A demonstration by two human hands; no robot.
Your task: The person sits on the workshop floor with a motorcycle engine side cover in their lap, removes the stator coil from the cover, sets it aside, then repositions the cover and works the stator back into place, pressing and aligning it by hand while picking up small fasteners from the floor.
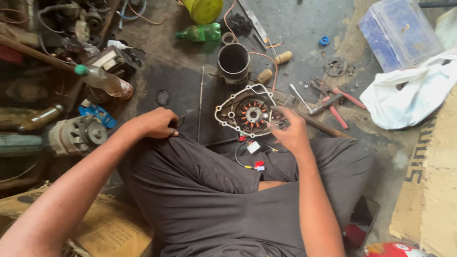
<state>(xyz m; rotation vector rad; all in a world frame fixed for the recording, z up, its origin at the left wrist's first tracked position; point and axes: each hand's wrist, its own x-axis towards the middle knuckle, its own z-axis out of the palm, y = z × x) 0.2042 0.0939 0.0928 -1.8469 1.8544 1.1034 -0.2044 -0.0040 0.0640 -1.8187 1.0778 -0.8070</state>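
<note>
Sitting cross-legged on a stained workshop floor [304, 28], the person fills the lower middle of the frame with dark trousers [214, 200], and the work lies just above the knees. At centre is a grey engine side cover [227, 105] lying face up, with an orange-wound stator [251, 114] seated in it. The right hand [291, 131] reaches over the cover's right edge, fingers pinched together on a small dark part I cannot identify, so the step in hand looks like fitting or freeing something at the stator's wiring side. Any next move there would call for a fine, steady grip, since the leads and the white connector [253, 146] trail loose toward the lap. The left hand [157, 123], centre left, rests curled on the thigh, closed loosely and holding nothing that shows.

Around this, at upper right, sit a clear plastic box [400, 31] and a white bag [409, 93]; cardboard [428, 190] lines the right edge. Above the cover stands a dark cylinder sleeve [233, 61], with a green bottle [200, 32] beyond it. Red-handled pliers [335, 102] and scattered screws lie just right of the hand, near enough to be knocked. A finned engine part [76, 135] and a blue item [97, 114] crowd the left.
</note>
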